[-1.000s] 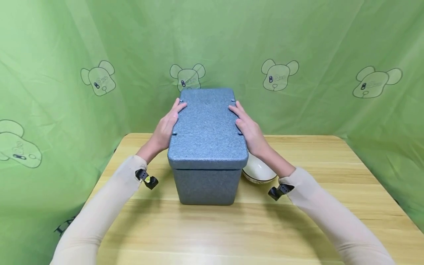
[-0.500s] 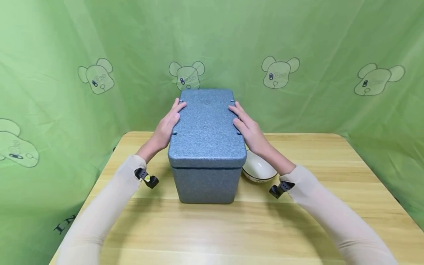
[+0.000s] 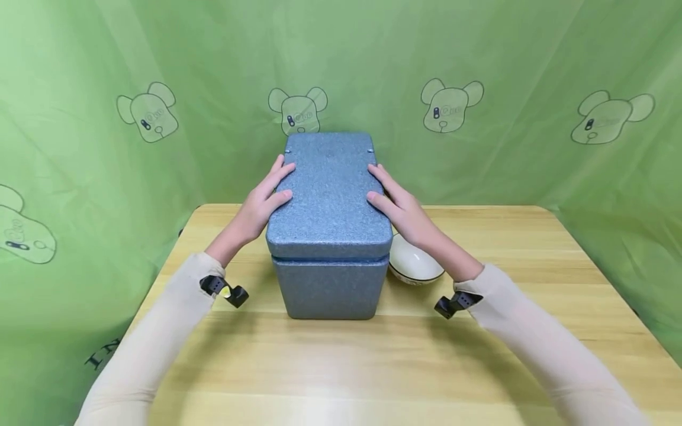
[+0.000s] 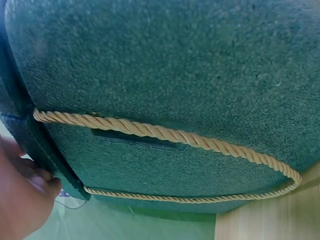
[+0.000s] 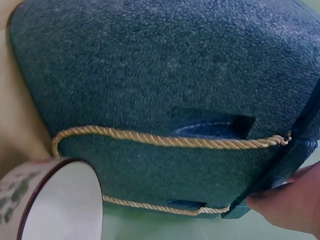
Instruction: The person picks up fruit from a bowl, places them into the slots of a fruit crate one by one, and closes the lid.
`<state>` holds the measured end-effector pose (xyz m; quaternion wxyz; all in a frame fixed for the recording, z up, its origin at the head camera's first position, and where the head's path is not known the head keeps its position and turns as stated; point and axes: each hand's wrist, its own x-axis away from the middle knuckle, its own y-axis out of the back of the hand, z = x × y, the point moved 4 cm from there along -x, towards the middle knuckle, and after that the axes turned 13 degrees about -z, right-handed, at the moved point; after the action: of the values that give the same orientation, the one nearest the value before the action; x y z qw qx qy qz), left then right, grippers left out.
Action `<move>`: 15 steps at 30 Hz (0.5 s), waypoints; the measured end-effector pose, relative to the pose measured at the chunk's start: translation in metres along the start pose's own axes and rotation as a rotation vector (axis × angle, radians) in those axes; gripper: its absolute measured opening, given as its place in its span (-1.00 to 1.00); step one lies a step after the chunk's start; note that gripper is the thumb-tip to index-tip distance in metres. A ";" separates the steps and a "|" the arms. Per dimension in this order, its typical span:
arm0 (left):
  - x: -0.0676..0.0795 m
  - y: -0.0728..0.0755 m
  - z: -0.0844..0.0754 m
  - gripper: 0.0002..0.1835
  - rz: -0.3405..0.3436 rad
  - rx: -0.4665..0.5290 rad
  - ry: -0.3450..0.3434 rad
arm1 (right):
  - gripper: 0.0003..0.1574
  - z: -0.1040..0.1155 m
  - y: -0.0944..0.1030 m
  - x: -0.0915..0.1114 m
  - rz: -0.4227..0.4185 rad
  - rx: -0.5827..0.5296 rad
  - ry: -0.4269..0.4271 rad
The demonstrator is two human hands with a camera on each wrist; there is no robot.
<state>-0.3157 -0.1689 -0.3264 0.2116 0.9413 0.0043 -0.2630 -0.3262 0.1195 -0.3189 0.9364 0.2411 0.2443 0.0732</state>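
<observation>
A blue-grey foam box [image 3: 330,291] stands on the table under its lid [image 3: 330,201]. My left hand [image 3: 259,204] holds the lid's left edge and my right hand [image 3: 406,212] its right edge, thumbs on top. Along the front, a narrow gap shows between lid and box. Twisted rope loops, the left rope [image 4: 167,134] and the right rope [image 5: 165,142], hang down the box's sides in the wrist views. The inside of the box is hidden.
A white bowl [image 3: 415,263] with a dark rim stands close to the box's right side, partly under my right forearm. The wooden table [image 3: 319,370] ends at a green curtain [image 3: 373,59] printed with bear heads.
The lid has come up slightly, widening the gap at the front. My thumbs have moved farther onto its top. The whole head view has shifted a little.
</observation>
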 end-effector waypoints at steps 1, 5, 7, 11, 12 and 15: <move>-0.001 0.000 0.000 -0.34 -0.005 0.009 0.008 | -0.20 0.000 -0.001 -0.001 0.001 -0.008 -0.003; 0.002 -0.001 0.002 -0.33 -0.005 0.029 0.016 | -0.21 0.000 -0.002 0.002 0.009 -0.012 -0.012; 0.004 -0.002 0.000 -0.33 0.000 0.026 0.003 | -0.20 0.000 0.000 0.005 0.017 -0.001 -0.010; 0.005 -0.001 -0.002 -0.33 0.002 0.029 -0.021 | -0.19 0.001 0.002 0.006 0.018 0.020 0.004; 0.004 -0.001 -0.003 -0.33 0.003 0.030 -0.022 | -0.20 0.001 0.003 0.005 0.016 0.023 0.005; 0.002 0.000 -0.004 -0.32 0.009 0.038 -0.020 | -0.19 0.001 0.004 0.002 0.018 0.031 0.008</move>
<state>-0.3120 -0.1679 -0.3245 0.1949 0.9425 -0.0070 -0.2715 -0.3242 0.1226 -0.3166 0.9308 0.2575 0.2470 0.0789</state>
